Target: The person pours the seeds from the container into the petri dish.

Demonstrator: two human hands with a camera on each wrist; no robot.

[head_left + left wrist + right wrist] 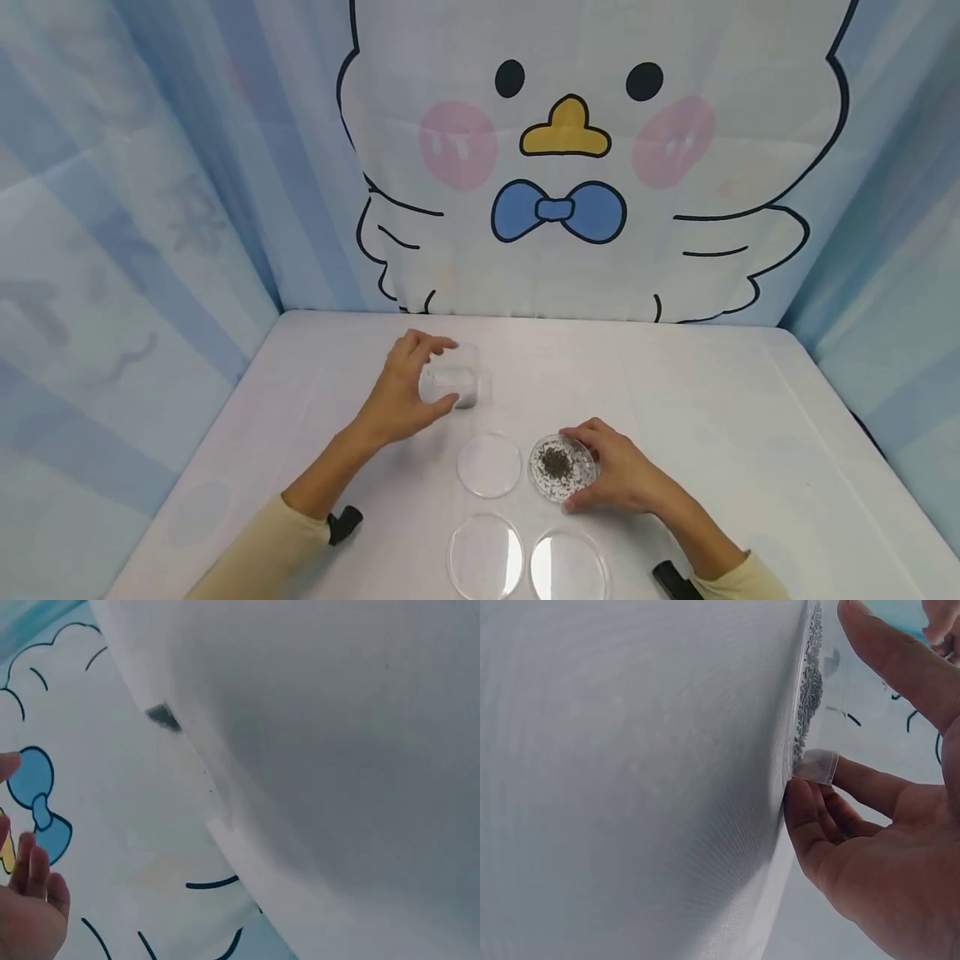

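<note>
On the white desk (720, 400), the left hand (401, 398) arcs round a clear container (463, 377), its grip unclear. Lower centre, the right hand (624, 472) holds a dish (537, 481) of dark grains (557, 463).

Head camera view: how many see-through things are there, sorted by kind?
Petri dish holding dark granules: 1
Clear container: 1
Clear round pieces (dishes or lids, I can't tell which): 3
Total: 5

No legible txt, nos., labels, brands or signs in any of the views (head + both wrists).
</note>
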